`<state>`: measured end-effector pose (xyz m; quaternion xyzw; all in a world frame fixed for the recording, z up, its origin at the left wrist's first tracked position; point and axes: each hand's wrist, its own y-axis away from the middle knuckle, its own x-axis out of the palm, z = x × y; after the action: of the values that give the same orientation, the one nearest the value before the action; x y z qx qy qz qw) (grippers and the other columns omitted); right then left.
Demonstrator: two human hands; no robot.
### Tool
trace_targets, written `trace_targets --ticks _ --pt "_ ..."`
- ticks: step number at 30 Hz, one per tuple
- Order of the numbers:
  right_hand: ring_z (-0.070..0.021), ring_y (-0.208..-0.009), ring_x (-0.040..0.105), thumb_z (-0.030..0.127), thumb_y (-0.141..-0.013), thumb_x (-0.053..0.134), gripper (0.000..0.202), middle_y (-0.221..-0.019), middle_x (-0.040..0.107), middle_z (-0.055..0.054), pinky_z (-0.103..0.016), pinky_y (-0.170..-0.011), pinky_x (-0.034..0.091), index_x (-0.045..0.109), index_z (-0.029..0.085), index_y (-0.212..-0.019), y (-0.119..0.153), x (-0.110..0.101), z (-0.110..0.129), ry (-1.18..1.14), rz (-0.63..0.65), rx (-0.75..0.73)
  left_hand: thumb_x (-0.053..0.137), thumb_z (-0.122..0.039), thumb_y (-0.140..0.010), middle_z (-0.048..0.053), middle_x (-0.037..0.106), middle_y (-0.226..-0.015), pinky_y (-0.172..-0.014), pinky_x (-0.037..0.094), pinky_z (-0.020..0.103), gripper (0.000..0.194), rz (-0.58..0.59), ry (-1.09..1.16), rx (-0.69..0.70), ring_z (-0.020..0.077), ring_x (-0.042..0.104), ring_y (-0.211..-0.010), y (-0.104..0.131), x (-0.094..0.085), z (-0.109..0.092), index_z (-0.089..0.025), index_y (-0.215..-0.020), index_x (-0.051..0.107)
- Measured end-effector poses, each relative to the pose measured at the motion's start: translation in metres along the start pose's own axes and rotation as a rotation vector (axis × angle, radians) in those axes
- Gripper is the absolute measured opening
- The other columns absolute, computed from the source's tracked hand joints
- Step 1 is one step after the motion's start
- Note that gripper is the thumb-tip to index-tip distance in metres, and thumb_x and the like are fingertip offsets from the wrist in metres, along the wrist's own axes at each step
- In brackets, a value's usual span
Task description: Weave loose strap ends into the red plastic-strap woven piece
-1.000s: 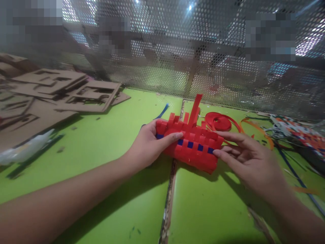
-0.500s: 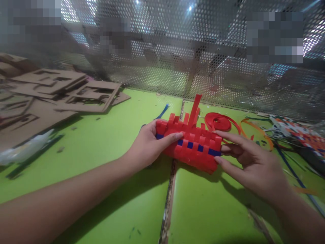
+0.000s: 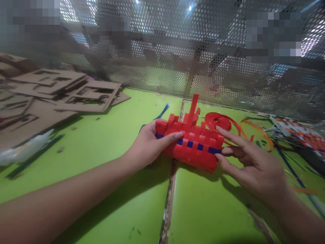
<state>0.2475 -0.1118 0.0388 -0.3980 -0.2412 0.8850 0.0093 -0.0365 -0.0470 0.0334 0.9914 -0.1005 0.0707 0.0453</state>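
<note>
A small woven piece of red strips (image 3: 196,157) with a row of blue squares is held up over the seam of the green table. Short red ends and one long red strip (image 3: 193,110) stick up from its top edge. My left hand (image 3: 154,139) grips its left end, thumb across the front and fingers hidden behind. At the right end, my right hand (image 3: 248,159) touches the edge with its fingertips, the index finger at the upper corner and the thumb lower down, fingers apart.
Cut cardboard sheets (image 3: 93,96) lie at the left, with a white plastic bundle (image 3: 27,147) nearer. Behind the weaving are a red strip coil (image 3: 219,122) and an orange strip (image 3: 256,130). A multicoloured woven piece (image 3: 302,132) lies right. A perforated metal panel (image 3: 162,61) stands behind.
My right index finger has lifted slightly at the upper right corner. The long red strip's tip has shifted a little left. My left hand has stayed in place.
</note>
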Motion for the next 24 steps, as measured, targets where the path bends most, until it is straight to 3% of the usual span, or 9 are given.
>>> trace_targets --ticks 5,11,17,24 --pt "-0.0225 -0.097 0.082 0.029 -0.099 0.075 0.065 -0.121 0.081 -0.008 -0.033 -0.084 0.071 0.056 0.033 -0.161 0.002 0.001 -0.001 -0.013 -0.012 -0.016 0.097 -0.042 -0.079 0.008 0.085 -0.111 -0.087 0.07 0.034 0.053 0.007 0.007 -0.007 0.0229 0.083 -0.096 0.0 0.0 0.001 -0.018 -0.118 0.071" --pt "-0.022 -0.1 0.08 0.026 -0.098 0.076 0.057 -0.145 0.073 -0.008 -0.041 -0.095 0.07 0.063 0.034 -0.153 0.001 0.003 0.0 -0.057 -0.026 -0.038 0.097 -0.042 -0.08 0.009 0.085 -0.114 -0.091 0.07 0.035 0.053 0.019 0.017 -0.004 0.0237 0.083 -0.1 -0.001 0.0 0.003 -0.017 -0.119 0.071" --pt "-0.0226 -0.104 0.08 0.019 -0.095 0.079 0.052 -0.151 0.069 -0.006 -0.043 -0.096 0.07 0.069 0.036 -0.143 -0.003 0.006 -0.005 -0.185 -0.027 -0.085 0.096 -0.04 -0.081 0.009 0.086 -0.111 -0.089 0.07 0.033 0.049 0.02 0.035 0.013 0.023 0.084 -0.097 0.002 0.002 0.001 -0.017 -0.117 0.071" --pt "-0.0312 -0.132 0.071 0.017 -0.093 0.08 0.053 -0.153 0.068 -0.006 -0.044 -0.095 0.071 0.071 0.036 -0.141 -0.006 0.004 -0.016 -0.25 -0.011 -0.162 0.097 -0.038 -0.08 0.008 0.086 -0.11 -0.087 0.07 0.032 0.048 0.015 0.046 0.027 0.0226 0.083 -0.095 0.001 0.001 0.002 -0.017 -0.116 0.072"
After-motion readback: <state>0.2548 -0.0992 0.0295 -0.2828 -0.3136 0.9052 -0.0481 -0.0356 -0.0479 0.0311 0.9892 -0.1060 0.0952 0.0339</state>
